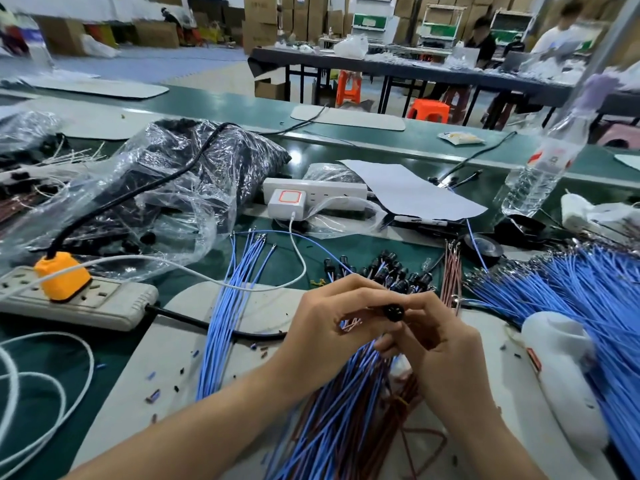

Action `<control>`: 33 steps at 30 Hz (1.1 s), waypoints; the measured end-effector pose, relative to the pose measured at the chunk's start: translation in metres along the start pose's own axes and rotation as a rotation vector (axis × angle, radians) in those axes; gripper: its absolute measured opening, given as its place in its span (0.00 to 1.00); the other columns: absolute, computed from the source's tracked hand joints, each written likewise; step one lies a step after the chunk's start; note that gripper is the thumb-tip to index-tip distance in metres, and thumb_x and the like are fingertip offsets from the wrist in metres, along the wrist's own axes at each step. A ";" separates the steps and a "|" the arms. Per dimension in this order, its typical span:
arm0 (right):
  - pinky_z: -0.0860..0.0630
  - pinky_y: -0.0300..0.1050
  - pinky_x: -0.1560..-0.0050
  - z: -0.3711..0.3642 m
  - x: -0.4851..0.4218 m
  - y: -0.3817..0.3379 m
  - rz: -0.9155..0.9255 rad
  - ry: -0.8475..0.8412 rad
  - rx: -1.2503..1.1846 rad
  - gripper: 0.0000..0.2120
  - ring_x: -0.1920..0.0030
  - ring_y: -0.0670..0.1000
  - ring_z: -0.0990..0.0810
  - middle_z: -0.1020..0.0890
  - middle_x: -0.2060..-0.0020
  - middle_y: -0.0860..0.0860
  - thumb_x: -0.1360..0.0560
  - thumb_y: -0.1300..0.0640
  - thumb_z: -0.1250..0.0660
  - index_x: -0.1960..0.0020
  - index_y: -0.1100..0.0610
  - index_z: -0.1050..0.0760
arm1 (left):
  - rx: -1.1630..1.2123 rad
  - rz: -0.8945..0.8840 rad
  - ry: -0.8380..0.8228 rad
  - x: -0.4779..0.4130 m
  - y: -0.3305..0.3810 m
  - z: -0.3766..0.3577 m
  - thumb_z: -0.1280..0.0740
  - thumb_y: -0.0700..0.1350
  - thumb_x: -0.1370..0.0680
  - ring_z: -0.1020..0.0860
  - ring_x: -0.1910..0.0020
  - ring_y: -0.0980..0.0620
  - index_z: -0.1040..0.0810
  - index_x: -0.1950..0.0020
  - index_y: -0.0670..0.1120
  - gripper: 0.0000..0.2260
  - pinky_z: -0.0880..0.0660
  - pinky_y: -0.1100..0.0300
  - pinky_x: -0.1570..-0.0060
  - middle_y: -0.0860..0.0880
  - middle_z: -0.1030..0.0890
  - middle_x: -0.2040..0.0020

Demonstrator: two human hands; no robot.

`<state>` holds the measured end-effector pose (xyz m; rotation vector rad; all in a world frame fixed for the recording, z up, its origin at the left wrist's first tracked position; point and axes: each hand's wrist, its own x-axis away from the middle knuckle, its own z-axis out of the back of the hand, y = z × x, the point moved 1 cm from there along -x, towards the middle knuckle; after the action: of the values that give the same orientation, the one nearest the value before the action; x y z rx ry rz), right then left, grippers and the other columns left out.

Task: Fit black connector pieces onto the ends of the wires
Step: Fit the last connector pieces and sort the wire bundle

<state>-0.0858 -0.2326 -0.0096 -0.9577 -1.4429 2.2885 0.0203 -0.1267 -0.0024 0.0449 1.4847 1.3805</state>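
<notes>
Both hands are meeting over the tabletop — the left hand and right hand are pinching one small round black plastic connector, fingers clenched on it, above the near bundle of blue and brown wires.

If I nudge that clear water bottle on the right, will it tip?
Probably. The water bottle is tall and narrow, so it likely topples easily. It looks mostly empty, so probably light. Its round body would likely roll among the blue wires.

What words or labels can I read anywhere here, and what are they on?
None can be read.
Water bottle: red and white label, print too blurred.
White glue gun: red sticker, too small.
Small packet: print blurred.
Cardboard boxes: markings too blurred.
</notes>
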 end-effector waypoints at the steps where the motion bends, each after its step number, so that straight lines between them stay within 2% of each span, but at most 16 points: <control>1: 0.21 0.36 0.66 0.000 0.000 0.000 0.006 0.000 0.001 0.11 0.70 0.47 0.16 0.16 0.68 0.49 0.26 0.68 0.32 0.55 0.52 0.24 | -0.010 -0.003 0.004 0.000 0.000 0.000 0.28 0.34 0.29 0.19 0.54 0.52 0.19 0.45 0.42 0.13 0.21 0.58 0.53 0.45 0.19 0.52; 6: 0.25 0.28 0.67 -0.001 0.000 -0.002 0.041 0.002 0.029 0.12 0.71 0.43 0.18 0.16 0.68 0.48 0.28 0.71 0.31 0.57 0.54 0.25 | -0.008 0.030 0.005 0.001 0.000 -0.001 0.27 0.35 0.29 0.19 0.57 0.51 0.18 0.49 0.39 0.09 0.21 0.57 0.54 0.44 0.19 0.55; 9: 0.30 0.23 0.68 -0.003 0.000 -0.002 0.081 0.024 0.121 0.17 0.71 0.36 0.20 0.18 0.69 0.41 0.31 0.73 0.28 0.59 0.51 0.25 | -0.022 0.020 -0.005 0.001 -0.001 0.000 0.27 0.35 0.29 0.20 0.57 0.53 0.18 0.49 0.40 0.10 0.21 0.59 0.54 0.45 0.19 0.55; 11: 0.29 0.26 0.68 -0.002 0.000 0.000 0.108 0.031 0.161 0.19 0.71 0.39 0.20 0.18 0.69 0.43 0.34 0.73 0.26 0.59 0.50 0.26 | -0.049 0.014 -0.012 0.000 -0.001 0.000 0.27 0.35 0.29 0.20 0.56 0.53 0.18 0.49 0.40 0.10 0.22 0.62 0.54 0.45 0.19 0.55; 14: 0.25 0.36 0.68 -0.001 0.000 0.002 0.113 0.024 0.170 0.17 0.69 0.46 0.20 0.19 0.70 0.49 0.34 0.72 0.25 0.59 0.52 0.26 | -0.070 -0.003 -0.019 0.000 0.001 0.000 0.27 0.36 0.29 0.20 0.56 0.52 0.18 0.49 0.39 0.09 0.22 0.59 0.54 0.45 0.19 0.55; 17: 0.24 0.39 0.67 -0.001 0.001 0.001 0.117 0.020 0.154 0.17 0.69 0.47 0.21 0.19 0.67 0.48 0.35 0.70 0.25 0.59 0.51 0.26 | -0.076 -0.024 -0.035 0.000 0.002 -0.001 0.27 0.36 0.29 0.20 0.56 0.53 0.18 0.49 0.39 0.09 0.22 0.60 0.53 0.47 0.20 0.54; 19: 0.24 0.36 0.68 -0.002 0.000 0.001 0.122 0.020 0.142 0.17 0.68 0.46 0.20 0.19 0.68 0.48 0.34 0.69 0.25 0.59 0.50 0.26 | -0.066 -0.020 -0.039 0.001 0.001 -0.001 0.27 0.36 0.29 0.20 0.56 0.53 0.18 0.49 0.40 0.09 0.22 0.60 0.53 0.47 0.20 0.54; 23: 0.27 0.26 0.66 -0.003 -0.001 0.001 0.108 0.038 0.125 0.20 0.69 0.38 0.19 0.18 0.69 0.46 0.32 0.74 0.28 0.58 0.49 0.25 | -0.054 0.020 -0.016 0.001 -0.003 0.000 0.27 0.35 0.29 0.19 0.57 0.52 0.18 0.49 0.40 0.10 0.21 0.56 0.54 0.45 0.19 0.54; 27: 0.27 0.26 0.66 -0.004 0.000 0.001 0.105 0.039 0.118 0.19 0.69 0.38 0.19 0.17 0.67 0.44 0.32 0.73 0.28 0.58 0.50 0.24 | -0.047 0.035 -0.021 0.002 -0.004 0.000 0.27 0.34 0.29 0.19 0.57 0.51 0.18 0.49 0.40 0.10 0.20 0.54 0.55 0.44 0.20 0.54; 33: 0.27 0.27 0.67 -0.003 0.000 0.003 0.087 0.024 0.098 0.16 0.70 0.40 0.19 0.17 0.70 0.47 0.31 0.72 0.29 0.58 0.50 0.24 | -0.039 0.031 0.000 0.000 -0.004 0.000 0.27 0.35 0.29 0.19 0.57 0.49 0.18 0.50 0.39 0.09 0.20 0.52 0.56 0.44 0.19 0.55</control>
<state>-0.0834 -0.2316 -0.0133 -1.0333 -1.2901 2.3768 0.0221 -0.1278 -0.0055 0.0428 1.4621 1.4340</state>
